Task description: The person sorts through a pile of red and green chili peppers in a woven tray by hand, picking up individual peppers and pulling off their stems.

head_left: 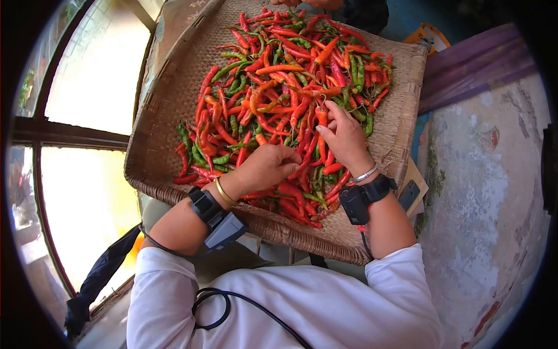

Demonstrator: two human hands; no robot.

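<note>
A big heap of chili peppers (279, 87), mostly red with some green and orange, lies in a shallow woven basket (154, 131). My right hand (347, 138) pinches one red chili pepper (321, 117) near its stem, holding it upright over the right side of the heap. Lower and to the left, my left hand (268, 168) is closed just above the peppers, thumb close to the curled fingers. Whatever it may hold is hidden by the fingers. Both wrists wear bracelets and strapped black devices.
Another person's hand (317, 3) shows at the basket's far edge. A window (87, 70) stands on the left. On the right are a worn wall surface (482, 186), a purple cloth (482, 64) and a dark phone-like object (409, 195). A black cable (256, 302) crosses my white shirt.
</note>
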